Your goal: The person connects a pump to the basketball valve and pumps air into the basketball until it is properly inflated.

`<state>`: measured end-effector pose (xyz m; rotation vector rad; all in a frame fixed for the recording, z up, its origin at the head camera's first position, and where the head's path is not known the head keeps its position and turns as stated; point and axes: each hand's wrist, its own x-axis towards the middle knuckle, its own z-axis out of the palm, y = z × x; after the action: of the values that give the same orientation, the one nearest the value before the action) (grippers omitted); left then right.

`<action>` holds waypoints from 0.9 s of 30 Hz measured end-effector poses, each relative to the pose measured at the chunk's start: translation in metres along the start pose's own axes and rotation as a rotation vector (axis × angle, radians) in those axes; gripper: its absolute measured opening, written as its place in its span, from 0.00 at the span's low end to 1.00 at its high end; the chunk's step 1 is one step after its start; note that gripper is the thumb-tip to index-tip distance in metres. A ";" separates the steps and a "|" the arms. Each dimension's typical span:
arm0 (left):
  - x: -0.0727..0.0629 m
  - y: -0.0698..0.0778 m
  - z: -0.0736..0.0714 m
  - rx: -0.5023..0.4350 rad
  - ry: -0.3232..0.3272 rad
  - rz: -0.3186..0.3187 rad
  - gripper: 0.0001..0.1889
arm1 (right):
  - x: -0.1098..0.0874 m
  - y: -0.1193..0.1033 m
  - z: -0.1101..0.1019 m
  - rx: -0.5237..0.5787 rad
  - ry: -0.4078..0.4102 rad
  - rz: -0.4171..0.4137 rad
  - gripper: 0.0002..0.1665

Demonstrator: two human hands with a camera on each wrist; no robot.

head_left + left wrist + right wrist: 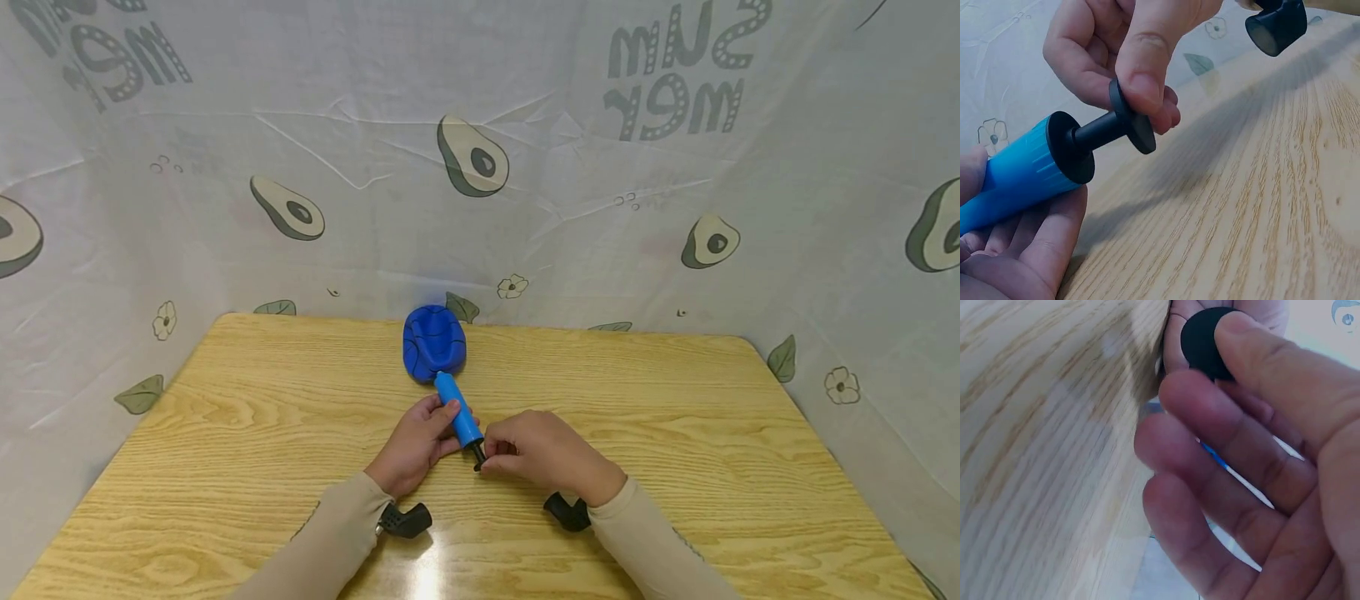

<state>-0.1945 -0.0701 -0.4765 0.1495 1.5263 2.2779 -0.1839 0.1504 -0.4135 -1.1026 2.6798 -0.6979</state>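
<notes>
A small blue hand pump with a black plunger points away from me, its tip at a dented, caved-in blue ball marked with black lines. My left hand grips the pump barrel, thumb on top and fingers underneath. At the near end, my right hand pinches the round black plunger handle between thumb and fingers. A short length of plunger rod shows outside the barrel. From the right wrist, the handle's flat black disc is visible under the thumb. How the tip enters the ball is too small to tell.
The wooden table runs up to a pale cloth printed with avocados, hanging behind and along both sides. Black wrist devices sit on the left and right wrists, low over the table.
</notes>
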 end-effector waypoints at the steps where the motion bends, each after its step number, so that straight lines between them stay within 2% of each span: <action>1: 0.000 0.000 0.000 -0.005 0.000 0.000 0.28 | 0.000 0.000 0.000 0.009 0.003 -0.003 0.10; 4: -0.001 0.000 -0.001 -0.009 -0.008 -0.001 0.29 | 0.000 0.003 0.000 0.050 -0.009 -0.036 0.09; 8: -0.002 0.000 -0.001 -0.003 -0.023 0.005 0.30 | 0.000 0.006 0.000 0.111 -0.059 -0.101 0.09; 12: -0.001 0.000 -0.001 0.015 -0.029 0.009 0.29 | 0.000 0.008 0.000 0.158 -0.104 -0.129 0.09; 22: -0.001 0.000 0.003 0.013 -0.006 0.016 0.24 | -0.002 0.003 -0.001 0.221 -0.216 -0.077 0.13; 27: -0.001 0.001 0.003 0.017 -0.005 0.012 0.26 | -0.004 -0.002 -0.001 0.238 -0.286 -0.063 0.15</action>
<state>-0.1929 -0.0683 -0.4744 0.1700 1.5467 2.2728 -0.1803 0.1526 -0.4119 -1.1317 2.2672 -0.7802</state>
